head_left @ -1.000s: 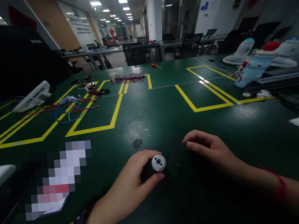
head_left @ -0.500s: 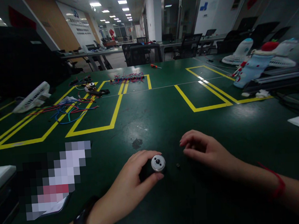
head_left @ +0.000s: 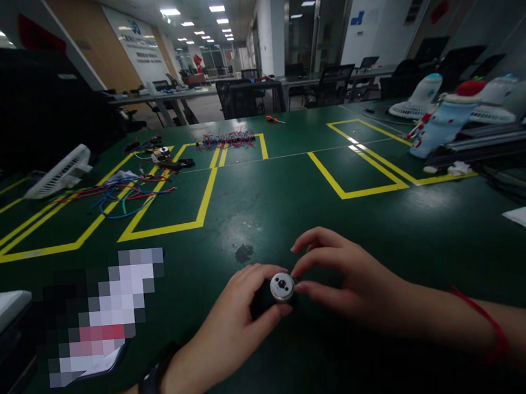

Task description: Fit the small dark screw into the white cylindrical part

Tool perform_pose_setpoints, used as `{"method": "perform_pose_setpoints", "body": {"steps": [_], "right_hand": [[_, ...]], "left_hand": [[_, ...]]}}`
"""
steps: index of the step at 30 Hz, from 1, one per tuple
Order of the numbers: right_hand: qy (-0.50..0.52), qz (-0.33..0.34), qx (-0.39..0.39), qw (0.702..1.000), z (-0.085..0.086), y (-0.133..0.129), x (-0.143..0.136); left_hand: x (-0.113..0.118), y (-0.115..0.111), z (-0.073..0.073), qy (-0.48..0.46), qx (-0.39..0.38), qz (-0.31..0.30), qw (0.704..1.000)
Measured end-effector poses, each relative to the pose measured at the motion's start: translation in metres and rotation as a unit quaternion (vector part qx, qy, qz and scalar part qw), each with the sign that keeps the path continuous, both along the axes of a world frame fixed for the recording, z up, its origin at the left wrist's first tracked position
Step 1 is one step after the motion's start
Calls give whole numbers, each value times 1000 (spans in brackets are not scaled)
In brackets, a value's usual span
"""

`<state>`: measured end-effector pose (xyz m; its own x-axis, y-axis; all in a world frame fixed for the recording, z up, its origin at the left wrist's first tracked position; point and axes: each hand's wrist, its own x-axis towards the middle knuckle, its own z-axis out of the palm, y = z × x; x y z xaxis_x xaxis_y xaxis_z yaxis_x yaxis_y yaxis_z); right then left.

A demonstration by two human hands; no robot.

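My left hand [head_left: 242, 311] is wrapped round a small cylindrical motor [head_left: 281, 286], thumb on the near side and fingers on the far side. The motor's silver round end faces up, showing dark holes and a dark centre. Just to its right, my right hand [head_left: 342, 273] has thumb and index finger closed in a pinch beside the motor's rim. A tiny dark part [head_left: 296, 282] shows between those fingertips; its exact shape is hard to make out. The other fingers of that hand are curved above it.
Yellow tape outlines [head_left: 159, 233] mark the green table [head_left: 264, 209]. Loose wires [head_left: 129, 195] and a white fan [head_left: 61, 173] lie left; a blurred flat object [head_left: 113, 318] lies nearer. An orange screwdriver [head_left: 272, 119] lies far back, a blue snowman figure [head_left: 439, 123] right.
My right hand has moved left to the motor and closed thumb and finger. The tiny dark part that lay alone on the table is now at its fingertips. My left hand keeps its hold.
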<state>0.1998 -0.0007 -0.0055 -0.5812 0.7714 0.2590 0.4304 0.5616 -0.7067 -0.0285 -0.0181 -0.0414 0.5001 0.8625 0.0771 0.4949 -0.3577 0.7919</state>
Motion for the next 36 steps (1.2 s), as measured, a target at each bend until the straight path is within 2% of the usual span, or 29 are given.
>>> {"method": "perform_pose_setpoints", "body": {"steps": [3, 8, 11, 15, 18, 21, 24, 26, 29, 36], "right_hand": [[-18, 13, 22, 1000, 9, 2, -13], [-60, 12, 20, 998, 12, 4, -21], [-30, 5, -1, 1000, 13, 2, -17], [50, -30, -80, 995, 7, 2, 0], [84, -82, -185, 976, -8, 5, 18], [164, -134, -287, 934, -24, 7, 32], [258, -166, -325, 895, -35, 9, 39], [293, -173, -332, 880, -38, 10, 40], [308, -171, -337, 873, -38, 9, 39], [284, -168, -328, 885, -34, 5, 37]], "left_hand": [[0, 0, -1, -7, 1, -1, 1000], [2, 1, 0, -13, 3, -8, 1000], [3, 2, 0, -11, 1, -5, 1000], [1, 1, -1, -9, 3, -3, 1000], [-1, 0, -1, -2, 6, -1, 1000], [-1, 0, -1, 5, 4, -1, 1000], [-1, 0, 0, 9, 0, -1, 1000], [-1, 1, 0, 10, -2, -2, 1000], [-2, 1, 1, 10, 0, -1, 1000], [-2, 0, -1, 2, 1, 0, 1000]]}}
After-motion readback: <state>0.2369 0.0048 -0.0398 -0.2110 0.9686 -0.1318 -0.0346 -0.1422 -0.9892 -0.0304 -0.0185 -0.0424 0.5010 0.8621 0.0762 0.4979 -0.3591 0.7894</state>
